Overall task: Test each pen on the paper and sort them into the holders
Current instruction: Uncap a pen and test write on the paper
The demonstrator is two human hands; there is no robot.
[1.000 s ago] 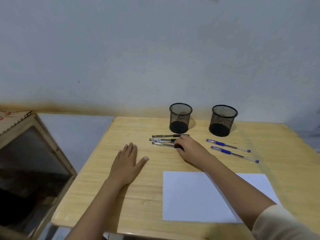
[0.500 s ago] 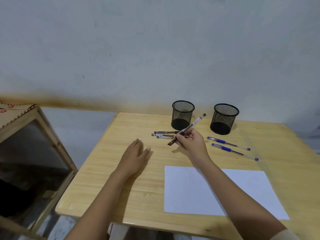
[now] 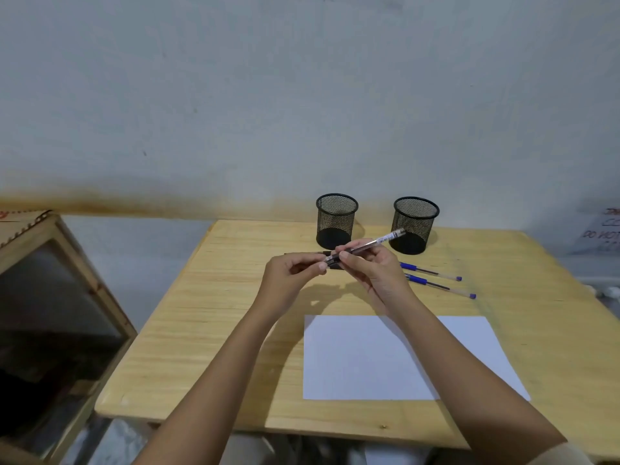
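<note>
My right hand (image 3: 372,268) grips a black pen (image 3: 375,244) by its barrel, lifted above the table and slanting up to the right. My left hand (image 3: 288,280) pinches the pen's capped lower end. Two black mesh holders stand at the back: the left holder (image 3: 336,220) and the right holder (image 3: 414,224), both look empty. Two blue pens (image 3: 436,280) lie right of my hands. Other black pens (image 3: 302,254) lie behind my hands, mostly hidden. A white sheet of paper (image 3: 362,360) lies near the front edge under my right forearm.
The wooden table (image 3: 208,330) has bare wood on its left half. A wooden-framed cabinet (image 3: 57,297) stands to the left of the table. A grey wall rises behind the holders. A paper with writing (image 3: 600,229) sits at the far right.
My right hand picked a black pen off the table and raised it. My left hand left the tabletop and came up to pinch the pen's lower end.
</note>
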